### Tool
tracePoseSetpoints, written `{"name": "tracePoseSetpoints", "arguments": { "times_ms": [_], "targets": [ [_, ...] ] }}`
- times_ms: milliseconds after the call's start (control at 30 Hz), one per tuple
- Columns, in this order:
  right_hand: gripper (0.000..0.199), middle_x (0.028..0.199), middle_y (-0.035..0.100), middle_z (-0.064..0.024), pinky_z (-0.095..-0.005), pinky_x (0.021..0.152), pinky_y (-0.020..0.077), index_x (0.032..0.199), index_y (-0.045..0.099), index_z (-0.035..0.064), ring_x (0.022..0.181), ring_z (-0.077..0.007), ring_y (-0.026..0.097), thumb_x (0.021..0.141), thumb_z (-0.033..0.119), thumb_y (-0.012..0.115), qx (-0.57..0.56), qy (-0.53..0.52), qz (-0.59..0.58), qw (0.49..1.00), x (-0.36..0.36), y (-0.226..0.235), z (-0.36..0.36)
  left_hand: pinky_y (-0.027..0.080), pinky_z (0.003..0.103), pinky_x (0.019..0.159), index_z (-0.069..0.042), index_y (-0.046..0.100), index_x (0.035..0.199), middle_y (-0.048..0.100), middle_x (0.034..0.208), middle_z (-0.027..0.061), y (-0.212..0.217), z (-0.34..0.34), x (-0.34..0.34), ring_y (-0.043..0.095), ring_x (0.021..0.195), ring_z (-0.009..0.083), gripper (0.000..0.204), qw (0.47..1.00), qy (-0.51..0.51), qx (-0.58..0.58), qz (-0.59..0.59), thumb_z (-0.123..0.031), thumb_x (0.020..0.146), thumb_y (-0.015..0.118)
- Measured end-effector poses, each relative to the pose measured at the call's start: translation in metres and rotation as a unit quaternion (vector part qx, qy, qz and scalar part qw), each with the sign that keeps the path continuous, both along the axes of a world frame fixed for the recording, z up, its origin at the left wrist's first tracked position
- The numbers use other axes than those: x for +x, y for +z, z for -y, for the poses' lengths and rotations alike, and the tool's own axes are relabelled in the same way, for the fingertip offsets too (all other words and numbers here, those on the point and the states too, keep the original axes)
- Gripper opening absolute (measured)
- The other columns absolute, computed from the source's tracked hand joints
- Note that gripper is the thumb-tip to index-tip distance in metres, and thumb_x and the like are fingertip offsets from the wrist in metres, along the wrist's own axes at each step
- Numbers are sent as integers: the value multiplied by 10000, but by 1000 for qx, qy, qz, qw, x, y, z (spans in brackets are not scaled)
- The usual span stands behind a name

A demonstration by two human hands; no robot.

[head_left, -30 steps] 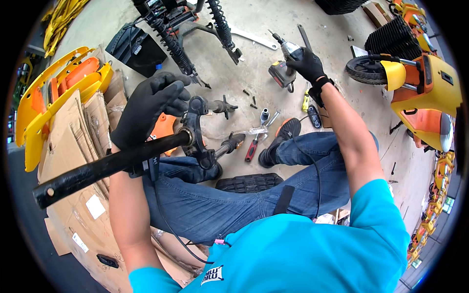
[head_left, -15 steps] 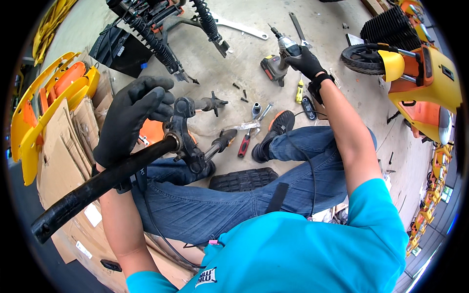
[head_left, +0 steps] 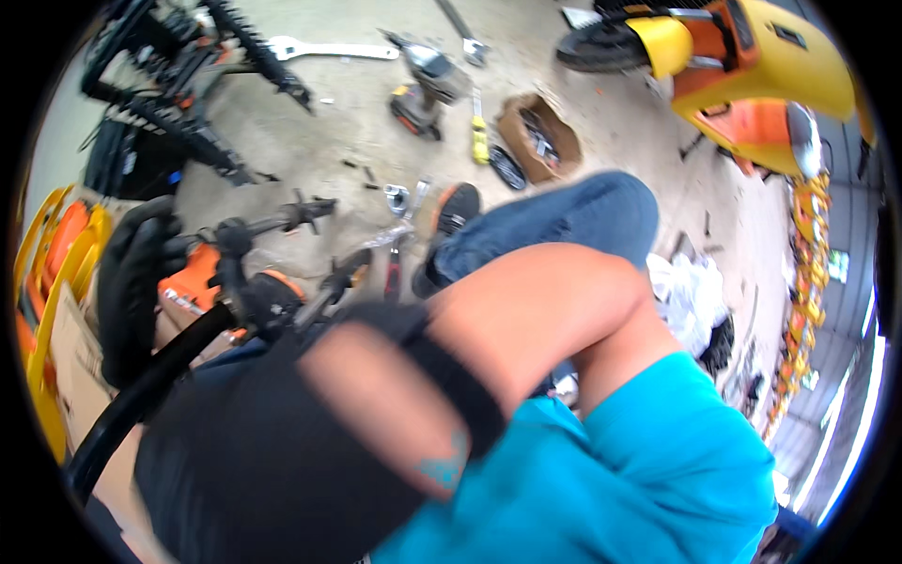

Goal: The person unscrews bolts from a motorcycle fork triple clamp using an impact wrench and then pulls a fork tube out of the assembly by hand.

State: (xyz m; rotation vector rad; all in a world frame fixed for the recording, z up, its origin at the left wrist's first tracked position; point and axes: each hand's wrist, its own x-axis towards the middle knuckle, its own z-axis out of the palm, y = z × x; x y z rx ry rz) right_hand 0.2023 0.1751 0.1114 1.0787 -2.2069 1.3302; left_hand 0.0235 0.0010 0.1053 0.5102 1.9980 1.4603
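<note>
- Yellow-and-orange scooter (head_left: 761, 70): far beyond the right hand, off to its right.
- Black frame (head_left: 178, 122) with coil springs: beyond the left hand, clear of it.
- Fork part (head_left: 193, 340): just right of the left hand, its long black tube slanting down past that hand's wrist side. Tube smooth, with a dull sheen; clamp at its upper end darker, knobbly; greyish stubs jut from the clamp, away from the wearer.
- Right hand (head_left: 272, 442): black glove, badly blurred, swung across close to the camera, overlapping the view of the fork part; fingers cannot be told.
- Left hand (head_left: 132, 282): black glove, upright, fingers close together; whether it grips the fork part, cannot tell.
- Pale wrench (head_left: 334, 49): floor, beyond both hands.
- Power drill (head_left: 423, 94): floor, beyond the right hand, untouched.
- Yellow-handled screwdriver (head_left: 479, 136): just right of the drill.
</note>
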Motion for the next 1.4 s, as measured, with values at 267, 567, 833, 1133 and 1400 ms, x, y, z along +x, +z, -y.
{"name": "tracePoseSetpoints", "arguments": {
  "times_ms": [267,567,833,1133,1400],
  "targets": [
    [301,1094,631,-177,-401,882,489,1158,633,24,989,-327,614,894,166,603,-12,-56,42,997,1,-25,38,491,292,947,-57,486,1406,577,1275,66,-46,56,-69,608,1051,144,441,990,-54,-49,117,-254,1016,544],
    [291,1012,631,-163,-411,829,491,1113,630,14,922,-327,621,862,160,611,-30,-84,54,995,11,-33,46,494,282,919,-45,528,1355,602,1210,58,-39,24,-44,615,1024,136,404,996,-41,-37,65,-246,1005,562],
    [282,940,631,-150,-419,782,493,1073,627,5,862,-326,628,833,154,618,-40,-103,63,992,20,-32,55,498,272,895,-35,565,1309,625,1152,50,-38,21,-34,621,999,128,374,996,-32,-30,75,-239,996,578],
    [273,859,630,-136,-428,729,496,1028,624,-5,795,-326,635,801,148,626,-30,-204,45,977,20,-34,52,501,262,867,-24,607,1259,650,1086,42,-15,23,-26,628,971,119,343,997,-26,7,73,-231,986,596],
    [817,1037,600,-216,-434,848,477,1284,493,-5,973,-335,609,705,472,816,111,-256,311,909,15,-120,46,491,267,900,-9,611,1228,657,1086,52,-7,4,-10,636,990,133,349,996,-16,44,80,-240,966,629]
  ]
}}
